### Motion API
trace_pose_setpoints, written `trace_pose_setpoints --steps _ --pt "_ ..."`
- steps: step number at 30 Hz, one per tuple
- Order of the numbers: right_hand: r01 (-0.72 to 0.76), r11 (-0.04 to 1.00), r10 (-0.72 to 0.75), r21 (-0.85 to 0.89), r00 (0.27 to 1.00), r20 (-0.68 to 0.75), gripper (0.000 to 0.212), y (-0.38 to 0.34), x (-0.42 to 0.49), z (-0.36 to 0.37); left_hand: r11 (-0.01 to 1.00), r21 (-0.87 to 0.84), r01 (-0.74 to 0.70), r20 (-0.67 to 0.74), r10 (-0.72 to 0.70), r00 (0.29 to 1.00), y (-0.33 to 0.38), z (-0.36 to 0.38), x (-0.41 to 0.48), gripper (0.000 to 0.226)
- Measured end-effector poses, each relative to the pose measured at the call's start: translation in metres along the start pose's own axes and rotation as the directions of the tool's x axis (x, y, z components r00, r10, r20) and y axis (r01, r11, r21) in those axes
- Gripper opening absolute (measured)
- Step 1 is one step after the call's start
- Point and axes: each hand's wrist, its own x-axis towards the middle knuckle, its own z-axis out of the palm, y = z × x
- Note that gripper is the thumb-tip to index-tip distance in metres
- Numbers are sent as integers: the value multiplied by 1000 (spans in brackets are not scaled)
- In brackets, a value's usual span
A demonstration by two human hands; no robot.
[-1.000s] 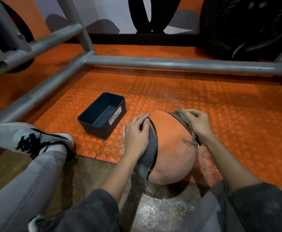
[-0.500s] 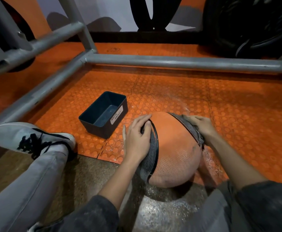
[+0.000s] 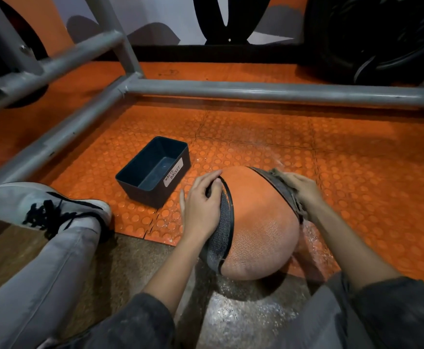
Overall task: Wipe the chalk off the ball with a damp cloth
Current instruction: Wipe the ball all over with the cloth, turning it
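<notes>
1. Since one second ago, the right hand (image 3: 302,191) has slid with the crumpled grey-brown cloth (image 3: 278,173) from the top of the ball a little down its right side; the left hand (image 3: 201,207) stays on the left side.
2. Head view: the big round orange rubber ball (image 3: 258,222) with grey textured bands lies on the floor between the person's legs, at the edge of the orange studded floor mat (image 3: 357,172).
3. Fingers of the right hand are bent over the cloth and hold it against the ball.
4. Fingers (image 3: 211,176) of the left hand lie relaxed on the grey band and grip nothing.
5. Pale dust shows on the lower part of the ball.
6. Just beside the left hand stands a dark rectangular plastic box (image 3: 150,197) labelled "waste basket".
7. Behind it runs a grey metal tube frame (image 3: 256,90).
</notes>
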Motion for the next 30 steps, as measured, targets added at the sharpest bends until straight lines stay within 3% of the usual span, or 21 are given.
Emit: trace_pose_setpoints --steps 2,5,8,10,11,14,16,19,20,23,25,27,30 --pt "-27 1000 27 10 1000 -12 14 -7 2 7 999 6 40 -9 -40 999 2 0 1 28" --pt "233 965 -235 -121 972 0 6 -43 -10 35 995 -2 95 -43 -95 995 5 1 6 29" --pt "525 670 -569 -525 817 90 12 -46 -54 62 992 8 127 -50 -126 991 2 1 12 30" --pt "634 566 -714 -527 696 71 21 -32 -78 56 991 -5 135 -29 -135 990 1 -2 18 30" --pt "645 585 -731 -491 682 26 24 -22 -77 45 990 -11 139 -16 -139 990 2 -3 21 31" --pt "444 847 -509 -293 835 -208 20 16 -39 11 988 23 151 -7 -151 988 1 -1 18 33" --pt "273 957 -288 -94 930 -229 14 31 -15 3 989 128 76 -52 -70 996 4 2 11 36" --pt "177 983 -181 -38 973 -145 17 27 6 7 891 332 -309 53 309 950 10 5 2 44" --pt "154 988 -157 -27 978 -135 16 20 9 9 867 333 -372 111 355 928 12 6 2 46" --pt "213 977 -212 -7 969 -130 14 -7 -4 20 906 303 -294 107 274 956 12 8 5 47" --pt "371 910 -401 -185 900 -171 14 -16 -33 36 937 288 -199 65 188 980 12 6 13 38" --pt "513 759 -613 -401 772 -171 21 -12 -72 58 960 250 -125 56 114 992 11 3 21 34" --pt "639 582 -769 -503 634 -85 17 2 -100 68 974 204 -102 49 94 994 7 -3 24 32"
